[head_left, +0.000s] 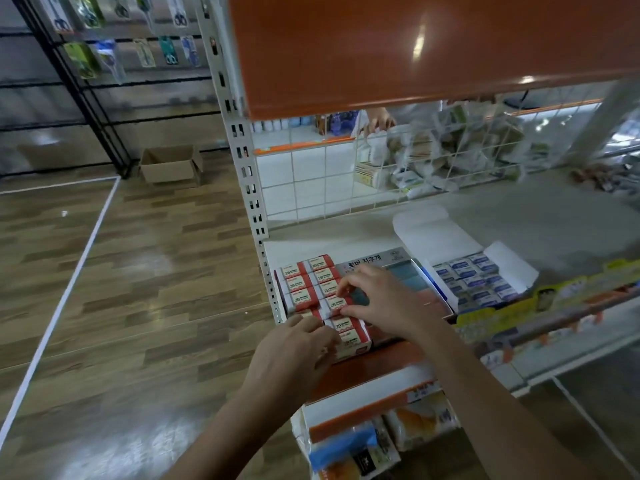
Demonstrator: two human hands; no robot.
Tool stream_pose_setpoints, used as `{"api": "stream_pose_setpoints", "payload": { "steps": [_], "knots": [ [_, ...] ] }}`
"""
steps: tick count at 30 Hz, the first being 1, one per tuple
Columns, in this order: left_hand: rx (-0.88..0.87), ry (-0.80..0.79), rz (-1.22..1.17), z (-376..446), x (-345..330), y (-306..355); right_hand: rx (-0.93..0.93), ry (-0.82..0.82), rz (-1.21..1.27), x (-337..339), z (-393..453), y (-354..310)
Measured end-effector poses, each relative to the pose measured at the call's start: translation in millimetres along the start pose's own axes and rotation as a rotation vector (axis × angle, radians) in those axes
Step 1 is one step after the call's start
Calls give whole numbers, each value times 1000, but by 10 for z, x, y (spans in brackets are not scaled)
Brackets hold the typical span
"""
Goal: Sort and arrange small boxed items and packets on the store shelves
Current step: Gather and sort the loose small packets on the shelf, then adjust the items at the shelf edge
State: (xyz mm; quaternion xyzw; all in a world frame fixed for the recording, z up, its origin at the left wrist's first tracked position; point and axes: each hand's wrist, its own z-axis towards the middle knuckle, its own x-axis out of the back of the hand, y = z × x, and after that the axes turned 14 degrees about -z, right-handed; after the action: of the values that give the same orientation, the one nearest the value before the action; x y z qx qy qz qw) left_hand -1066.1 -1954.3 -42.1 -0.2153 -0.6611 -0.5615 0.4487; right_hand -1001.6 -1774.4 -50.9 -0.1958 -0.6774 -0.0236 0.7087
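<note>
Several small red-and-white eraser boxes (304,282) lie in two rows at the left end of the white shelf (346,237). My left hand (294,355) rests at the near end of the rows, its fingers curled on the front boxes. My right hand (377,299) lies over the right row and pinches one red-and-white box (337,304) between thumb and fingers. To the right stands an open display carton with Korean print (367,265) holding grey and pink erasers. Further right is an open carton of blue-and-white eraser boxes (474,282).
An orange shelf (398,46) hangs overhead. A wire grid back (346,181) shows another person's hand (377,124) and bagged goods behind. A cardboard box (171,166) sits on the wood floor at left. Packets (363,445) fill the shelf below.
</note>
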Motion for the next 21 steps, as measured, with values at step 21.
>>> {"api": "stream_pose_setpoints", "payload": {
  "steps": [21],
  "knots": [
    [-210, 89, 404, 2147, -744, 1893, -182, 197, -339, 1105, -905, 2237]
  ]
}}
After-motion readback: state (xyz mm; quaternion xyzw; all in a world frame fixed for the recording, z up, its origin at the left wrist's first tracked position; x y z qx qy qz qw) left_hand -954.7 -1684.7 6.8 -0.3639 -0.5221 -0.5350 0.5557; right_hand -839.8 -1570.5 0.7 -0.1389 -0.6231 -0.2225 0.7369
